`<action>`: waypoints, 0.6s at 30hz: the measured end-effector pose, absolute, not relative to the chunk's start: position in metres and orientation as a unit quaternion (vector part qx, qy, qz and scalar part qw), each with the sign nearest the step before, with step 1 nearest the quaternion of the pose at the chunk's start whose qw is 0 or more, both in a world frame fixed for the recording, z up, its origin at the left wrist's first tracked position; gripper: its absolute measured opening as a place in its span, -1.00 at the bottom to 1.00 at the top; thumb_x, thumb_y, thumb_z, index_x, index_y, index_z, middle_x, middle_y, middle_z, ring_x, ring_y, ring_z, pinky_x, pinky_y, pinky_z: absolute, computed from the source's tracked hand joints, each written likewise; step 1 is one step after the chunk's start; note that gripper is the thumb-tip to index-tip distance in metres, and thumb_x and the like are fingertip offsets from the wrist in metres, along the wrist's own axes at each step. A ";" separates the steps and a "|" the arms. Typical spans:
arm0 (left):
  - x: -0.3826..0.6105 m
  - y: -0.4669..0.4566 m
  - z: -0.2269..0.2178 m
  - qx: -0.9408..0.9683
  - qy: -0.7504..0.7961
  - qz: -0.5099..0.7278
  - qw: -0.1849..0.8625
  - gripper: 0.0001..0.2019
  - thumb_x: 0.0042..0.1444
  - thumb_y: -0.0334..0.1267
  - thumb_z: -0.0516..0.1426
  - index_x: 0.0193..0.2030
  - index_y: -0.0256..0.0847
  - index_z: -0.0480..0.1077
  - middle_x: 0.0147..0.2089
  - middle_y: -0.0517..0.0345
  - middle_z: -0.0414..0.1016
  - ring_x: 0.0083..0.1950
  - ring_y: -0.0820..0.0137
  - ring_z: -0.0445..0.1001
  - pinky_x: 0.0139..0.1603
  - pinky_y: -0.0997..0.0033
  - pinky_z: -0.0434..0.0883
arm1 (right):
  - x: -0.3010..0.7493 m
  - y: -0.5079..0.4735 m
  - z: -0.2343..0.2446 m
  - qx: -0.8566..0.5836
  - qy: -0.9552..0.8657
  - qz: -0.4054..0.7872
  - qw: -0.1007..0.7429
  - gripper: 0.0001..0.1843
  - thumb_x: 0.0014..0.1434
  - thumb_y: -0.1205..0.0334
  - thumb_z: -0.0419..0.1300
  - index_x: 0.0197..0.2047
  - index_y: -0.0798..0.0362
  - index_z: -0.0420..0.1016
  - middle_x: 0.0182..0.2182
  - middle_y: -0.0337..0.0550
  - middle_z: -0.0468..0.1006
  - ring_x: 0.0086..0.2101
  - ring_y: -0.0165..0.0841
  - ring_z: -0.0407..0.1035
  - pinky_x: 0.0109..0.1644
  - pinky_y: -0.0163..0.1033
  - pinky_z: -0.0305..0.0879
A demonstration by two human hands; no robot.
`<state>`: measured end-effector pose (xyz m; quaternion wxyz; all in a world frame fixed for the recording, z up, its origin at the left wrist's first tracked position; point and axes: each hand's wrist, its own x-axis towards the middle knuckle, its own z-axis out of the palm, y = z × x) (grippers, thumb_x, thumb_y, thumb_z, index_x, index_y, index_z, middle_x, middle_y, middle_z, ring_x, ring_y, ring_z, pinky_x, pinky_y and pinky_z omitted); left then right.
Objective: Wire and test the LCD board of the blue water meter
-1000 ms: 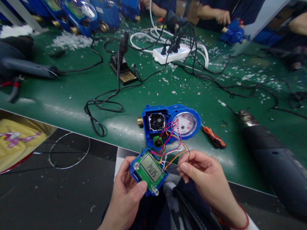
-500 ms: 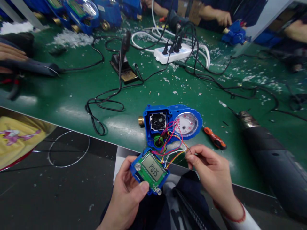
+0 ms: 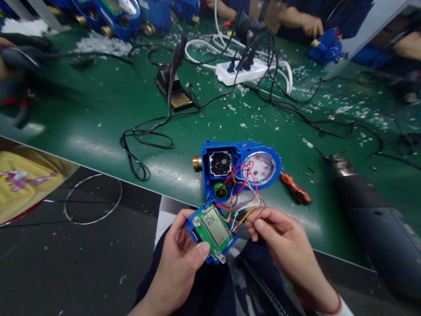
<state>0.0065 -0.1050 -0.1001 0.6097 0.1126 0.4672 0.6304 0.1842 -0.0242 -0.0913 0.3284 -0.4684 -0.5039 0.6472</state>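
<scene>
My left hand (image 3: 186, 254) grips a blue-framed circuit board with an LCD display (image 3: 215, 226), tilted, just in front of the bench edge. Colored wires (image 3: 245, 184) run from this board into an opened blue water meter (image 3: 210, 151) lying on the bench. The meter has a round clear dial (image 3: 259, 166), a brass fitting (image 3: 197, 163) on its left and a green cylindrical part (image 3: 219, 191) inside. To the right of the board, my right hand (image 3: 276, 228) is closed, thumb against fingers, on a thin dark wire.
An orange screwdriver (image 3: 296, 189) and a heat gun (image 3: 365, 210) lie to the right. Behind stand a soldering iron in its holder (image 3: 174, 83) and a white power strip (image 3: 241, 71) with tangled cords. Co-workers' hands (image 3: 311, 25) and blue meters (image 3: 154, 17) are at the far side.
The display reading has changed from "PU35" to digits like "20". My right hand has shifted slightly left and down, toward the board. At far left, a co-worker's tool has moved.
</scene>
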 end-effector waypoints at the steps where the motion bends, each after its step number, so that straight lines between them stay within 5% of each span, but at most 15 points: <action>1: 0.007 -0.105 -0.100 0.113 0.464 0.632 0.610 -0.64 -0.12 -0.20 0.39 -0.19 -0.18 0.41 -0.31 0.15 0.54 -0.31 0.42 0.49 -0.28 0.52 0.42 | 0.182 -0.028 -0.092 -0.443 -0.477 0.687 0.324 -0.88 0.15 0.21 0.30 -0.32 0.10 0.56 -0.45 -0.18 0.52 -0.47 -0.51 0.38 -0.40 -0.46 0.35; 8: 0.007 -0.105 -0.102 0.120 0.457 0.630 0.616 -0.64 -0.10 -0.21 0.38 -0.17 -0.17 0.41 -0.30 0.17 0.54 -0.29 0.43 0.49 -0.25 0.51 0.42 | 0.170 -0.037 -0.096 -0.413 -0.435 0.719 0.351 -0.92 0.07 0.28 0.36 -0.38 0.09 0.56 -0.47 -0.24 0.48 -0.50 -0.54 0.37 -0.41 -0.50 0.35; 18: 0.007 -0.105 -0.099 0.074 0.463 0.633 0.615 -0.62 -0.18 -0.23 0.41 -0.22 -0.21 0.43 -0.32 0.16 0.53 -0.32 0.43 0.49 -0.27 0.49 0.45 | 0.179 -0.026 -0.091 -0.441 -0.702 0.403 0.388 -0.83 0.13 0.46 0.22 -0.46 0.07 0.47 -0.51 -0.23 0.49 -0.44 -0.42 0.40 -0.35 -0.37 0.34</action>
